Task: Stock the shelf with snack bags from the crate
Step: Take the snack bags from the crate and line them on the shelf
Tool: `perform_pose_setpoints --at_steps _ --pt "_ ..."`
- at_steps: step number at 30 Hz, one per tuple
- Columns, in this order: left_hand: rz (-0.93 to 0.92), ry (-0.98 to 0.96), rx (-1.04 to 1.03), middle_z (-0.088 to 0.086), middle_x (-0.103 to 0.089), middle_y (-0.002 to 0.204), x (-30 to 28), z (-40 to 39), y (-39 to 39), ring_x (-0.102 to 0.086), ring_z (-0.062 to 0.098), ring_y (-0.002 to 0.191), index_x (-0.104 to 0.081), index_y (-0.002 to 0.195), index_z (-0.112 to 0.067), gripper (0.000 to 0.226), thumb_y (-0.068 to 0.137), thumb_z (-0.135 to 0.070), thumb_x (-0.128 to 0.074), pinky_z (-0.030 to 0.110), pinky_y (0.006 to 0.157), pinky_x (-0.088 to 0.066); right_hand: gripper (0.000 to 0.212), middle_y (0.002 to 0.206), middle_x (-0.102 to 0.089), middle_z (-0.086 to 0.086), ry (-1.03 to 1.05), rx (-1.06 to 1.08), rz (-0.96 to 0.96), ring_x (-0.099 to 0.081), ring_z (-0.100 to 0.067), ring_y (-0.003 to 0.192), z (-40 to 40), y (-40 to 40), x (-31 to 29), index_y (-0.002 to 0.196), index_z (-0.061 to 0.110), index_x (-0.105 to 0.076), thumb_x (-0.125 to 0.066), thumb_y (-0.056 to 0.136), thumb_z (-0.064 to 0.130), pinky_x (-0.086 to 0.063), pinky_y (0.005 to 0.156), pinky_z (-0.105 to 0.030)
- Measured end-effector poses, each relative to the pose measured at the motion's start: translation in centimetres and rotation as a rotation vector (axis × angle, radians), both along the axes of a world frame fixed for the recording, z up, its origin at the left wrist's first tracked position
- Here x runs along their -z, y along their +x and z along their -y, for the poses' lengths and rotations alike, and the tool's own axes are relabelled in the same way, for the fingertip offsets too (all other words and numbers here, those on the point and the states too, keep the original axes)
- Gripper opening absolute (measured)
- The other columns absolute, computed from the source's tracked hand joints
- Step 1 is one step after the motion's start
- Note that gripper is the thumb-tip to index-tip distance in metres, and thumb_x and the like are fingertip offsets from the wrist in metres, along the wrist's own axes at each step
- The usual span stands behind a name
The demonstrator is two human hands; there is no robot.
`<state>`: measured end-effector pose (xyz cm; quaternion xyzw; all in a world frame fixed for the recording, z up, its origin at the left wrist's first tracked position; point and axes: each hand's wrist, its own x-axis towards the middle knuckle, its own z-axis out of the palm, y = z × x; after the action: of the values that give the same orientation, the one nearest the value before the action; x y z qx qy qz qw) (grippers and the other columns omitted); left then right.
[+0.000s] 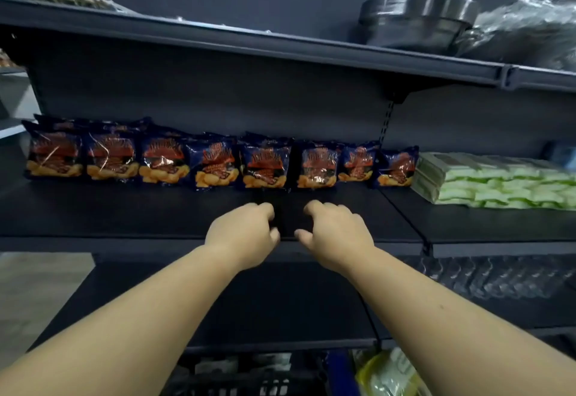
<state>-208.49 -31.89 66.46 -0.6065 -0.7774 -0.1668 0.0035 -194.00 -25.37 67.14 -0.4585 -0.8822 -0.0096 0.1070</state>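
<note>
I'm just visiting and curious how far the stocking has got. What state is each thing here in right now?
Dark blue snack bags with orange print: standing upright in a row at the back of the shelf.
Dark metal middle shelf: front part bare.
Left hand: fingers loosely curled, holding nothing.
Right hand: fingers loosely curled, holding nothing.
Pale green wrapped packs: stacked flat on the right.
Black plastic crate: below, contents unclear.

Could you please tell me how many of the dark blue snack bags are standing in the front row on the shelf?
8 snack bags stand in the front row along the back of the shelf, left end to the green packs. More sit behind at the left, partly hidden.
</note>
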Motion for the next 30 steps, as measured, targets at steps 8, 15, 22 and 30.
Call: perform_pose_setpoints --at_steps 8,15,22,30 --pt "0.027 -0.026 -0.045 -0.004 -0.054 0.112 1.5 1.5 3.6 -0.056 0.019 0.095 -0.050 0.122 -0.024 0.030 0.097 -0.039 -0.044 0.038 0.077 -0.052 0.041 0.119 -0.060 -0.003 -0.064 -0.038 0.003 -0.054 -0.027 0.109 1.5 3.3 1.7 0.127 0.021 -0.048 -0.048 0.096 0.048 -0.042 0.088 -0.042" --pt "0.079 -0.084 -0.091 -0.005 -0.054 0.117 4.9 2.3 8.0 -0.054 0.018 0.099 -0.049 0.124 -0.025 0.032 0.096 -0.040 -0.044 0.036 0.078 -0.049 0.045 0.125 -0.058 -0.005 -0.111 -0.070 0.028 -0.052 -0.028 0.114 1.5 7.1 4.7 0.130 0.020 -0.046 -0.048 0.096 0.049 -0.041 0.090 -0.042" --pt "0.154 -0.171 -0.150 -0.006 -0.057 0.111 9.7 4.5 9.0 -0.056 0.017 0.094 -0.051 0.123 -0.024 0.033 0.095 -0.040 -0.046 0.038 0.078 -0.051 0.045 0.123 -0.059 -0.004 -0.225 -0.117 0.085 -0.054 -0.027 0.111 2.7 8.3 9.5 0.131 0.021 -0.047 -0.049 0.095 0.049 -0.040 0.085 -0.038" --pt "0.207 -0.310 -0.200 -0.005 -0.056 0.113 14.6 6.6 6.4 -0.056 0.017 0.094 -0.050 0.123 -0.025 0.031 0.096 -0.040 -0.045 0.037 0.077 -0.052 0.043 0.120 -0.060 -0.003 -0.347 -0.159 0.157 -0.055 -0.026 0.108 3.5 6.2 14.4 0.128 0.021 -0.048 -0.049 0.095 0.049 -0.044 0.087 -0.039"
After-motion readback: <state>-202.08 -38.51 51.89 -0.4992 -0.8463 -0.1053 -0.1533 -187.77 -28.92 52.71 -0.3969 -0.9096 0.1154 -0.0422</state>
